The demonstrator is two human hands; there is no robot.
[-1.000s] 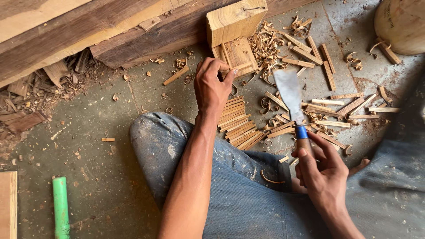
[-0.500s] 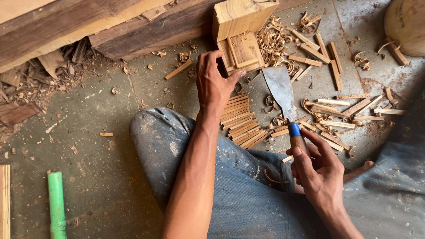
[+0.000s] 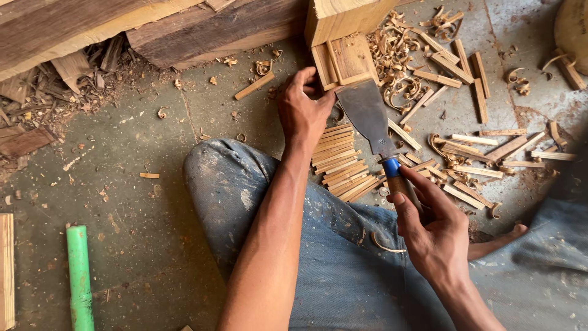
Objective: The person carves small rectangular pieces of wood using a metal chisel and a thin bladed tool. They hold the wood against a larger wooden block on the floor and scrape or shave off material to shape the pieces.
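Note:
My left hand [image 3: 301, 110] reaches forward, its fingers closed on the edge of a thin wooden piece [image 3: 343, 58] that leans against a wooden block [image 3: 343, 17]. My right hand [image 3: 429, 227] grips the handle of a broad flat chisel [image 3: 369, 113] with a blue collar; its blade points towards the thin piece. A stack of flat wooden slats [image 3: 343, 165] lies on the floor between my hands, beside my jeans-clad knee [image 3: 229, 175].
Heavy timber beams [image 3: 122, 27] run along the top left. Loose sticks and curled shavings [image 3: 471, 147] litter the concrete floor on the right. A green rod [image 3: 79, 276] and a plank edge [image 3: 6, 270] lie at the lower left. A bare foot [image 3: 496, 242] shows at right.
The chisel blade has moved up and left towards the thin wooden piece. My left hand has settled on that piece's edge. The view has shifted slightly.

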